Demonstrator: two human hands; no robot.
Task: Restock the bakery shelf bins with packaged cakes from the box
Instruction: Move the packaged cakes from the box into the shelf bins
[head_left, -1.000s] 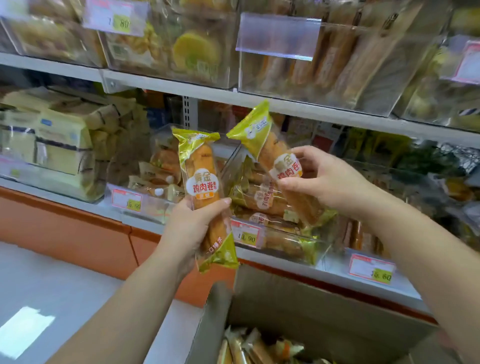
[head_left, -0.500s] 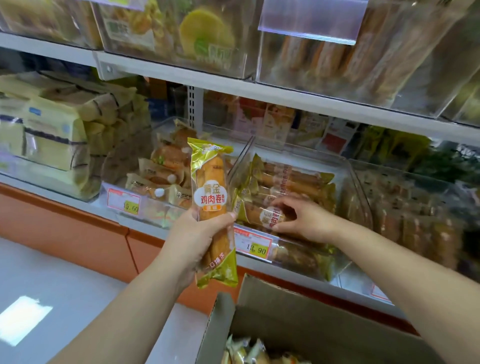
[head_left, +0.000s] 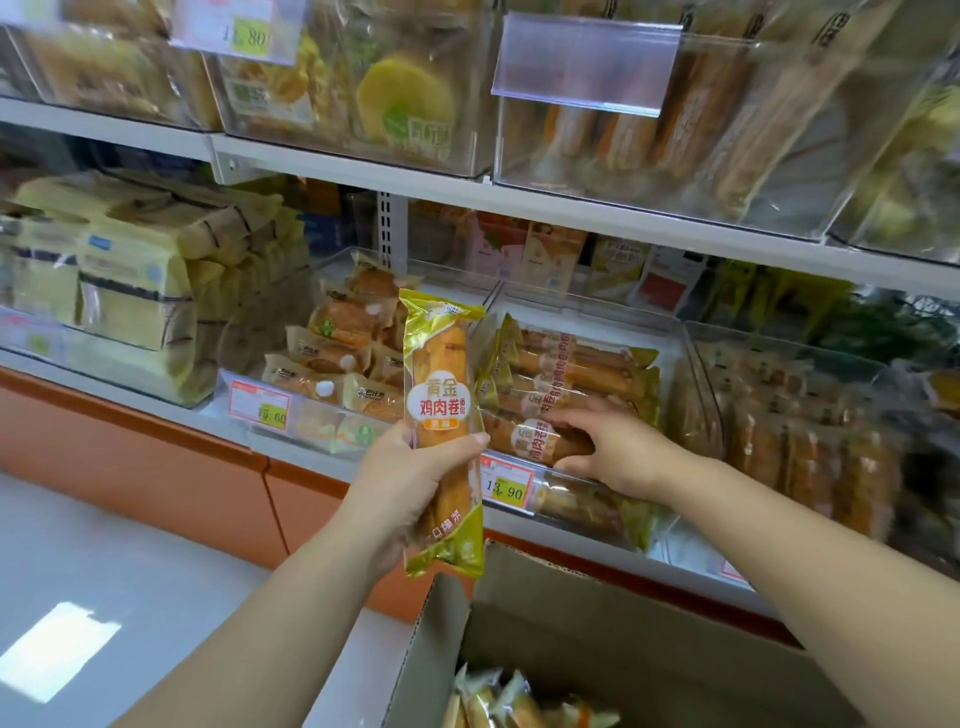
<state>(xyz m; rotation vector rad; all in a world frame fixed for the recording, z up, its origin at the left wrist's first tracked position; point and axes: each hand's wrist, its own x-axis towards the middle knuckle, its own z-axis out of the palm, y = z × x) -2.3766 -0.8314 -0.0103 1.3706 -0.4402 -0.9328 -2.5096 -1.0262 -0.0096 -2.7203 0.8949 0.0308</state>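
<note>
Cake upright in left hand.

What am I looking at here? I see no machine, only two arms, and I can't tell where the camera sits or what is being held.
There is no machine: a person works with bare hands, filmed by one wide-angle camera worn on the head, looking forward and down. The left hand grips a gold chicken-roll bread packet upright. The right hand holds a matching packet lying in the clear shelf bin, above the 13.90 price tag. Below, an open cardboard box holds more packets.
</note>
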